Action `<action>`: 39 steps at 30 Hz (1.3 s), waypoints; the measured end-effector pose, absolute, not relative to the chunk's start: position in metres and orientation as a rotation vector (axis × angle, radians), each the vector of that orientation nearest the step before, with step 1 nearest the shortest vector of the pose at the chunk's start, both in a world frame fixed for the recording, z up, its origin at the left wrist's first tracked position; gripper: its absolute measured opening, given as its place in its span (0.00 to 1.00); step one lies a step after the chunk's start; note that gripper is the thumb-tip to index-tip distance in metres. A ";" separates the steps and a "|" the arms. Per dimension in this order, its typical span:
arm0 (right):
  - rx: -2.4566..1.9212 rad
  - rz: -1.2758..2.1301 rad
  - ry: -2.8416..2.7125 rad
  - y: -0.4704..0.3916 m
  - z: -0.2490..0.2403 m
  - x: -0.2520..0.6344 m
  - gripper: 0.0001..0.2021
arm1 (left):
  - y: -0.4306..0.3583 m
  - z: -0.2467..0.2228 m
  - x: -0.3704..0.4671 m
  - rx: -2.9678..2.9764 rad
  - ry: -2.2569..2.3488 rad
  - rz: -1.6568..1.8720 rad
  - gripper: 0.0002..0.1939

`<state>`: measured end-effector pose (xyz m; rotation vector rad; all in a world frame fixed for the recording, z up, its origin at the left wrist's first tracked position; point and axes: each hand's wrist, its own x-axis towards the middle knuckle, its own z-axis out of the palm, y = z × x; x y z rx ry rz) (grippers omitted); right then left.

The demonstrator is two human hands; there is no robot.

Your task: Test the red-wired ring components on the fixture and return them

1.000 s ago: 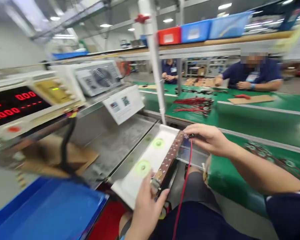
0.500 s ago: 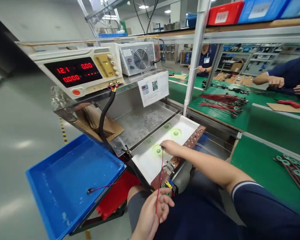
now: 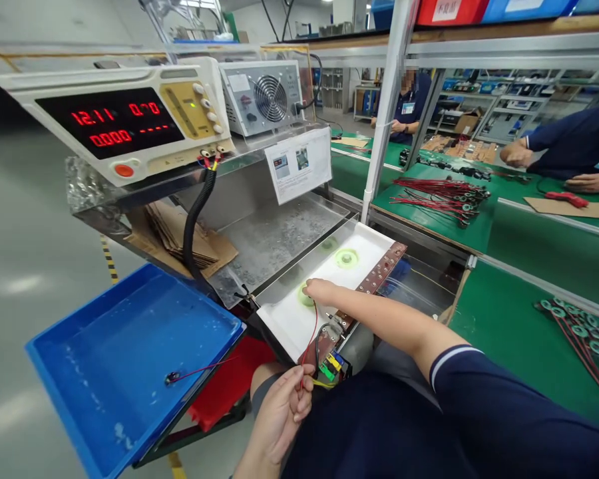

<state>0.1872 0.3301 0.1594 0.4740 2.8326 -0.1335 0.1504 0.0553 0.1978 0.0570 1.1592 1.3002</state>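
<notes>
My left hand [image 3: 287, 406] is closed, thumb and fingertips pinching a thin red wire [image 3: 315, 326] low in front of my body. The wire rises from there to my right hand [image 3: 322, 293], whose closed fingers are over the nearer light-green ring [image 3: 304, 295] on the white board [image 3: 284, 322]. Those fingers hide whatever small part is at the wire's upper end. A second green ring [image 3: 347, 258] lies farther along the board. Beside the board's front strip are a small metal clamp [image 3: 335, 327] and yellow, green and blue connectors [image 3: 332, 364].
A power supply [image 3: 124, 123] with lit red digits stands on the shelf, a fan-cooled unit [image 3: 262, 96] beside it. At left, a blue tray [image 3: 104, 392] holds one wired part [image 3: 172, 378]. Red-wire bundles [image 3: 439, 199] lie on green benches. Two people work opposite.
My right hand has moved onto the nearer green ring. The left fingers, looser before, now pinch the wire, which hangs slacker. A display reading has gone from 0.00 to 0.70. The view has shifted.
</notes>
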 end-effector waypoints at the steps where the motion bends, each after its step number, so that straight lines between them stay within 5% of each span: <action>1: 0.477 -0.147 2.832 0.330 0.159 0.187 0.13 | 0.057 0.198 0.149 0.065 1.152 1.288 0.28; 22: 0.586 -0.282 2.892 0.329 0.151 0.189 0.11 | 0.082 0.203 0.156 0.305 1.408 1.202 0.26; 30: 0.852 -0.757 3.165 0.309 0.183 0.239 0.12 | 0.092 0.207 0.162 0.326 1.485 1.240 0.25; 39: 0.316 -1.195 3.211 0.208 0.211 0.334 0.11 | 0.103 0.185 0.166 0.492 1.716 1.187 0.27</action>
